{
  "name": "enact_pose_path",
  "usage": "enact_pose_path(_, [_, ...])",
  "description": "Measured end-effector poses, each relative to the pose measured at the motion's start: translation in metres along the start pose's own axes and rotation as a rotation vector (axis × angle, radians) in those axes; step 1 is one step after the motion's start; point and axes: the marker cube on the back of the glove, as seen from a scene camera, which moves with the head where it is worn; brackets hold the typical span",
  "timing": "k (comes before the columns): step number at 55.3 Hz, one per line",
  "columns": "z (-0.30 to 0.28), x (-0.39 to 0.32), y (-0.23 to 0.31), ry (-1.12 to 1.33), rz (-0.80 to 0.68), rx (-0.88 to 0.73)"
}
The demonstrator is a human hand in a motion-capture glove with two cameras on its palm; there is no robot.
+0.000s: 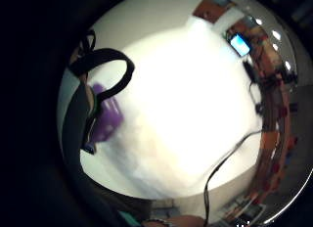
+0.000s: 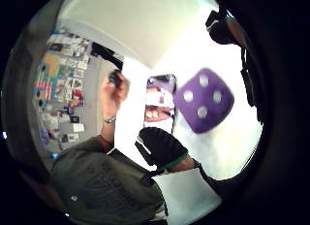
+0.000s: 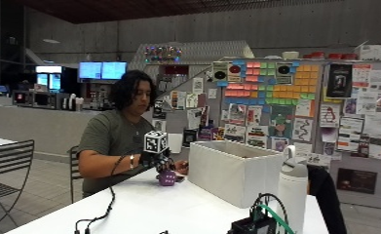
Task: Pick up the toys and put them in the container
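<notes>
A purple die [image 3: 167, 178] with white dots sits on the white table [image 3: 151, 209] in front of the seated person. My gloved right hand [image 3: 155, 160] hovers just above it. In the thumb side palm view the die [image 2: 203, 100] lies under the palm, between the black thumb [image 2: 162, 145] and the fingers [image 2: 249, 89], and none of them touches it. In the little finger side view the die [image 1: 105, 114] shows blurred beside the hand's straps. The white fabric container [image 3: 232, 168] stands open-topped just right of the die.
A phone [image 2: 160, 103] lies on the table next to the die. The person's bare hand [image 2: 114, 91] is raised and holds a small dark thing. A white water bottle [image 3: 293, 187] and black cables [image 3: 102, 214] occupy the table's near side.
</notes>
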Motion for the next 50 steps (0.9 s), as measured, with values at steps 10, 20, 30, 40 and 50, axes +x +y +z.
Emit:
enact_pose_path(10, [0.034, 0.004, -0.004, -0.065, -0.017, 0.026])
enact_pose_path(20, [0.065, -0.012, -0.023, -0.166, -0.188, 0.069])
enact_pose_path(30, [0.071, -0.014, -0.030, -0.181, -0.240, 0.247])
enact_pose_path(40, [0.051, -0.008, -0.045, -0.209, -0.214, 0.450])
enact_pose_path(50, [-0.080, -0.045, -0.069, -0.311, -0.211, 0.740])
